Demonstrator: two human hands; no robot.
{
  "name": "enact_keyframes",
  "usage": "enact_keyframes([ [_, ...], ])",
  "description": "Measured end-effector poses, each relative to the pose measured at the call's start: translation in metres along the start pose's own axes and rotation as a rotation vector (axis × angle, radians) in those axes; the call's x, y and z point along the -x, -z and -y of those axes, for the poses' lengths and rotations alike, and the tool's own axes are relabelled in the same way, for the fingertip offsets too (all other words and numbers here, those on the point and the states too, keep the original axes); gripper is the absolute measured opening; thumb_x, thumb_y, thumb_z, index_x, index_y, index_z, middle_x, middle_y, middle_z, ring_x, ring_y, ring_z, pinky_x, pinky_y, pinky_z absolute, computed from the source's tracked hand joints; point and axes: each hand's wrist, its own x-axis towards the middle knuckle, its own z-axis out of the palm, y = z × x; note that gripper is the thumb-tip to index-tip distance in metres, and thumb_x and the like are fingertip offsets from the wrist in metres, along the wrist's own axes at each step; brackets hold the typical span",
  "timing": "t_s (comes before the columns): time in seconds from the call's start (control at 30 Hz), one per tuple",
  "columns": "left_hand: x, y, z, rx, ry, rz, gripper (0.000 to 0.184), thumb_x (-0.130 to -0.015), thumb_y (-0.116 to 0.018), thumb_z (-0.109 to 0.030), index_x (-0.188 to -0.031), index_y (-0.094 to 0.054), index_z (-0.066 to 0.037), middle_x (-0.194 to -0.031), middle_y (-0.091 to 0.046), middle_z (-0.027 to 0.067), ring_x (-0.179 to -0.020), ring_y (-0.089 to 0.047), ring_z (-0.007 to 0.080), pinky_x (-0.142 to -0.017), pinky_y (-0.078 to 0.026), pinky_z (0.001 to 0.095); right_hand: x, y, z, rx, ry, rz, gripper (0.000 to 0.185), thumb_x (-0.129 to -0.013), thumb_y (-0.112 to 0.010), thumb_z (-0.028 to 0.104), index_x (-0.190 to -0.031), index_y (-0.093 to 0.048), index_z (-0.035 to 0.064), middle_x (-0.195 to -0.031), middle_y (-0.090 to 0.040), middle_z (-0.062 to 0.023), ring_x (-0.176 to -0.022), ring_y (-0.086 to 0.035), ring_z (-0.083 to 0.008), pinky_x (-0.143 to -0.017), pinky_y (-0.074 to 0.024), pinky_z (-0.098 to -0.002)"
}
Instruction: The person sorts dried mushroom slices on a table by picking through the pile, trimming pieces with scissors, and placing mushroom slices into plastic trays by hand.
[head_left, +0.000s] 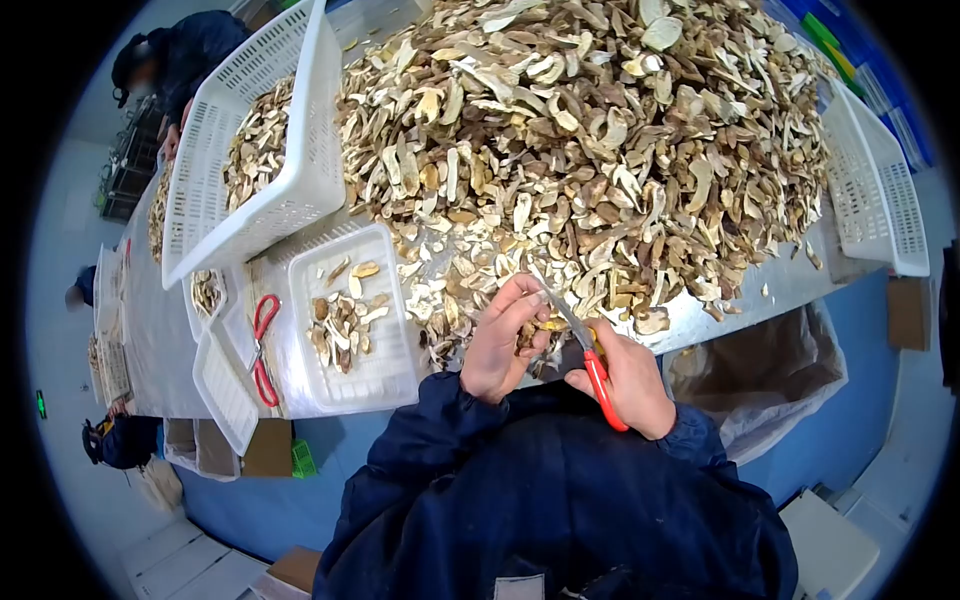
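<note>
My right hand (632, 382) is closed round scissors with red handles (603, 390), their metal blades pointing up and to the left. Close beside the blades, my left hand (503, 342) has its fingers bent together round a small yellowish mushroom slice (551, 324), partly hidden by the fingers. Just beyond both hands, small mushroom pieces lie scattered on the metal table (690, 318). A large heap of dried mushroom slices (600, 150) rises behind them. Left of my left hand, a shallow white tray (402, 345) holds several mushroom slices (345, 330).
A second pair of red-handled scissors (262, 350) lies left of the tray. White perforated baskets stand at left (318, 130) and right (880, 190). A lined box (770, 375) sits below the table edge at right. Another person (195, 50) stands at upper left.
</note>
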Motion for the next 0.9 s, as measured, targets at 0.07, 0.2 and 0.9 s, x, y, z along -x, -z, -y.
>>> enact_keyframes([
  [0.07,0.003,0.004,-0.001,0.019,0.015,0.013,0.01,-0.094,-0.048,-0.012,-0.104,-0.048,-0.011,-0.08,-0.05,0.0006,-0.063,-0.042,0.007,-0.05,-0.032,0.0171,0.001,-0.002,-0.002,0.03,-0.014,0.026,0.052,-0.077,-0.072,0.041,-0.105,-0.051,0.0026,-0.063,-0.058,-0.0165,-0.061,-0.059,-0.0369,-0.055,-0.0457,-0.0421],
  [0.2,0.012,0.027,-0.002,-0.018,-0.18,0.075,0.014,-0.092,-0.054,-0.017,-0.103,-0.05,-0.01,-0.081,-0.049,0.0012,-0.057,-0.044,0.0074,-0.048,-0.033,0.0188,0.004,-0.01,-0.008,0.04,-0.031,0.034,0.048,-0.08,-0.069,0.043,-0.098,-0.052,0.0024,-0.053,-0.055,-0.0153,-0.052,-0.058,-0.0372,-0.05,-0.0448,-0.0417],
  [0.9,-0.066,0.023,-0.04,-1.662,-0.812,-0.306,0.025,-0.084,-0.063,-0.017,-0.104,-0.059,-0.002,-0.087,-0.062,0.0177,-0.076,-0.062,0.0325,-0.068,-0.049,0.039,0.01,0.009,-0.014,-0.077,-0.096,-0.087,0.042,-0.082,-0.07,0.032,-0.103,-0.052,0.0,-0.063,-0.058,-0.0171,-0.06,-0.061,-0.0369,-0.053,-0.0455,-0.0388],
])
